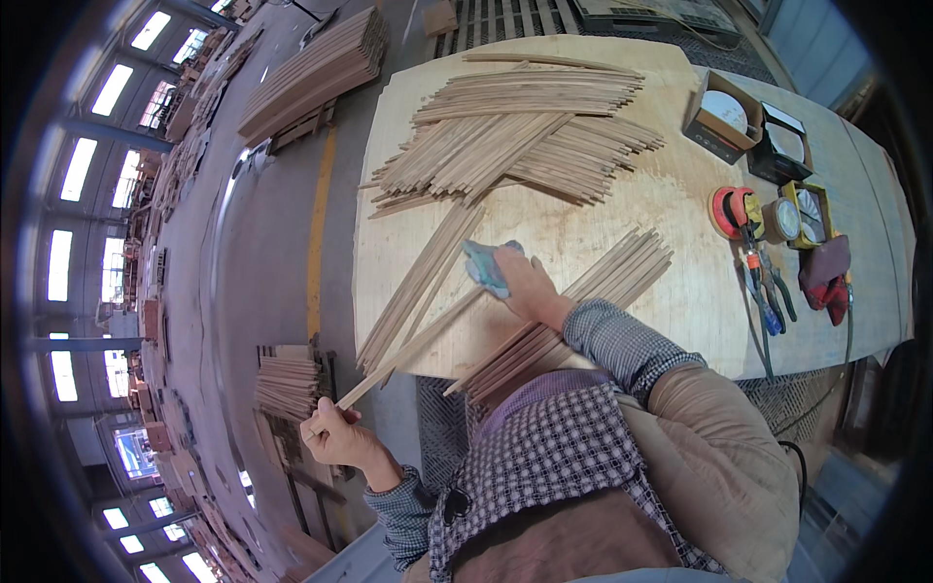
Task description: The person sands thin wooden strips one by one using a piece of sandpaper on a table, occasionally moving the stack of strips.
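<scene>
My left hand [335, 434], off the table's near left edge, is closed round the lower end of a thin wooden strip [418, 342]. The strip slants up to the right over the table. At its far end my right hand [533, 290] grips a blue-green cloth [483, 266]; whether the cloth wraps the strip is hidden. Several loose strips [413, 282] lie just left of the held one. Beneath my right forearm, another bundle of strips [622, 269] runs diagonally. Darker strips [513, 361] lie at the near edge against my body.
Crossed piles of strips [525, 126] cover the far part of the table [680, 291]. To the right are boxes of round discs [724, 112], a red and yellow sander [736, 212], a tin [780, 221], pliers [777, 282] and hoses. Stacked boards [311, 78] and a strip-laden stand [289, 382] are at left.
</scene>
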`<action>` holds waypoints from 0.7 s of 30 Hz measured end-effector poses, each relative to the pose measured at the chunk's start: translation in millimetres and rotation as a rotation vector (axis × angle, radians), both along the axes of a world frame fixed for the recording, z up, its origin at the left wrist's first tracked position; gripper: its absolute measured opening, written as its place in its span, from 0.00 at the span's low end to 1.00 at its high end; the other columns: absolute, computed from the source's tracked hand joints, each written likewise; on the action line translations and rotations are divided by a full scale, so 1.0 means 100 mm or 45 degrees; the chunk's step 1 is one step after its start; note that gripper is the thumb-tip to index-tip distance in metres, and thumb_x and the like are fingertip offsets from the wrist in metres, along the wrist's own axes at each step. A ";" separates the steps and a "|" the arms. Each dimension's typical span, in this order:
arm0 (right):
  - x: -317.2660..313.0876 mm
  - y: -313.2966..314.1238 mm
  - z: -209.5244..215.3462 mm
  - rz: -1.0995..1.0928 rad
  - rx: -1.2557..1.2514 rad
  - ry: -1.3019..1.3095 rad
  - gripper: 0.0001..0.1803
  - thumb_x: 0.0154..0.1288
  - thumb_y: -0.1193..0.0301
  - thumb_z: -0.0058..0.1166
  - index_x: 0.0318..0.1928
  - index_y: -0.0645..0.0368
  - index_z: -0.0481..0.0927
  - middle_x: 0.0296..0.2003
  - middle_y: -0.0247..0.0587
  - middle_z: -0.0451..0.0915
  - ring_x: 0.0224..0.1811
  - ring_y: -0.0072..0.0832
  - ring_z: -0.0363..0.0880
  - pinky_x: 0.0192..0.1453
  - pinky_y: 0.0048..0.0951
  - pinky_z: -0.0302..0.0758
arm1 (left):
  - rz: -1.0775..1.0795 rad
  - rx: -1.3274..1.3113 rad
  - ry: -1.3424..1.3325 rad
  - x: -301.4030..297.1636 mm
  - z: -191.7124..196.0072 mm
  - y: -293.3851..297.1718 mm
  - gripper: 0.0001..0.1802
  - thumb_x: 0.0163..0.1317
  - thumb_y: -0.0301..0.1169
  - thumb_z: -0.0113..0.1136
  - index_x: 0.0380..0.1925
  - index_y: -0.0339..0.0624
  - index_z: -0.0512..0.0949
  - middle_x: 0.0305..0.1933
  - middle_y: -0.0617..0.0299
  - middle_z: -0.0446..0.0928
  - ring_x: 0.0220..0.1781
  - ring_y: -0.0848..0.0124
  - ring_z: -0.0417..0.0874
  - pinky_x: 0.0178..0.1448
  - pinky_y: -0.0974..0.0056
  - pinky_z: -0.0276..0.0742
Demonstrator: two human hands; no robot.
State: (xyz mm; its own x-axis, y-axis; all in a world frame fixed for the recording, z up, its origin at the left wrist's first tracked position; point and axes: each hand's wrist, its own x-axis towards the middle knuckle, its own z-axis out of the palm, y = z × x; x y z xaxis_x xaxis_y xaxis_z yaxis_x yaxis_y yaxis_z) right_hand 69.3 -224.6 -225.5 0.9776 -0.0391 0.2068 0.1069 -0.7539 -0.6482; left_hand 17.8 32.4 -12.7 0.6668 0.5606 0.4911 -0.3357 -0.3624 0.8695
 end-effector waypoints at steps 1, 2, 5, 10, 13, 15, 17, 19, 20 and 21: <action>0.02 0.03 0.08 -0.017 -0.009 0.062 0.28 0.64 0.59 0.52 0.59 0.64 0.70 0.60 0.55 0.69 0.64 0.44 0.68 0.63 0.45 0.68 | 0.013 0.007 0.007 0.01 -0.01 0.00 0.15 0.62 0.24 0.61 0.21 0.40 0.65 0.17 0.62 0.68 0.14 0.79 0.65 0.17 0.75 0.64; 0.06 0.14 0.17 0.216 0.182 -0.006 0.25 0.64 0.61 0.52 0.56 0.63 0.70 0.59 0.53 0.70 0.63 0.42 0.68 0.62 0.46 0.67 | 0.033 0.006 0.023 0.02 0.01 0.00 0.16 0.62 0.24 0.61 0.20 0.41 0.64 0.16 0.63 0.67 0.13 0.80 0.64 0.17 0.75 0.62; -0.08 0.53 0.72 0.512 0.406 -0.351 0.20 0.62 0.66 0.54 0.52 0.62 0.72 0.55 0.50 0.72 0.61 0.39 0.70 0.60 0.47 0.68 | 0.087 0.013 0.047 0.06 0.03 -0.05 0.18 0.61 0.23 0.61 0.18 0.42 0.63 0.13 0.65 0.64 0.13 0.81 0.62 0.18 0.75 0.58; 0.12 0.14 0.58 0.393 0.380 0.301 0.25 0.63 0.70 0.50 0.60 0.62 0.70 0.62 0.50 0.69 0.65 0.42 0.68 0.63 0.47 0.66 | 0.117 0.012 0.078 0.06 0.02 0.01 0.19 0.61 0.21 0.58 0.15 0.44 0.61 0.11 0.67 0.62 0.12 0.82 0.59 0.19 0.75 0.53; 0.04 0.08 -0.07 -0.188 -0.197 -0.460 0.14 0.63 0.70 0.50 0.48 0.61 0.75 0.48 0.45 0.77 0.48 0.43 0.77 0.54 0.44 0.71 | 0.093 -0.009 0.078 0.00 0.02 -0.02 0.19 0.61 0.22 0.59 0.16 0.44 0.61 0.11 0.67 0.61 0.12 0.82 0.60 0.19 0.75 0.54; 0.11 0.29 0.22 0.276 0.274 -0.278 0.11 0.62 0.70 0.50 0.44 0.60 0.75 0.42 0.44 0.78 0.43 0.42 0.77 0.51 0.42 0.71 | 0.072 0.003 0.046 -0.01 0.01 -0.05 0.19 0.62 0.22 0.59 0.17 0.44 0.61 0.12 0.67 0.62 0.13 0.82 0.59 0.19 0.74 0.55; 0.08 0.53 0.78 0.501 0.504 -0.466 0.10 0.61 0.71 0.50 0.42 0.60 0.74 0.37 0.44 0.78 0.40 0.41 0.78 0.49 0.40 0.73 | 0.038 -0.015 0.024 0.00 0.04 -0.09 0.19 0.62 0.22 0.59 0.17 0.44 0.61 0.13 0.67 0.62 0.13 0.83 0.59 0.19 0.74 0.55; -0.10 0.77 1.17 0.521 0.413 -0.697 0.11 0.59 0.71 0.52 0.42 0.61 0.74 0.34 0.45 0.77 0.40 0.40 0.78 0.48 0.38 0.73 | -0.023 0.039 -0.020 -0.03 0.03 -0.06 0.18 0.62 0.23 0.60 0.18 0.43 0.62 0.14 0.67 0.63 0.14 0.82 0.61 0.19 0.74 0.57; -0.14 0.83 1.31 0.548 0.318 -0.650 0.11 0.59 0.71 0.53 0.41 0.61 0.74 0.33 0.45 0.77 0.39 0.40 0.78 0.47 0.37 0.74 | -0.008 0.074 -0.007 -0.04 0.06 -0.10 0.18 0.61 0.22 0.60 0.19 0.43 0.62 0.14 0.67 0.63 0.14 0.82 0.61 0.19 0.75 0.57; -0.15 0.86 1.38 0.577 0.222 -0.602 0.11 0.58 0.71 0.54 0.40 0.62 0.74 0.32 0.45 0.77 0.39 0.40 0.78 0.47 0.36 0.74 | 0.010 0.108 0.004 -0.05 0.08 -0.16 0.17 0.61 0.22 0.60 0.19 0.42 0.62 0.13 0.67 0.63 0.14 0.82 0.61 0.20 0.75 0.57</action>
State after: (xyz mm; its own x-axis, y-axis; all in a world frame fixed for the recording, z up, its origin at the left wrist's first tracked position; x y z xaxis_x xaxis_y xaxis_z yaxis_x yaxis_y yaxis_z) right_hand 54.0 -139.1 -87.7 0.7110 0.2816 0.6443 0.6899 -0.4563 -0.5619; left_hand 12.3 16.4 -4.2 0.6640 0.5224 0.5350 -0.3302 -0.4372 0.8366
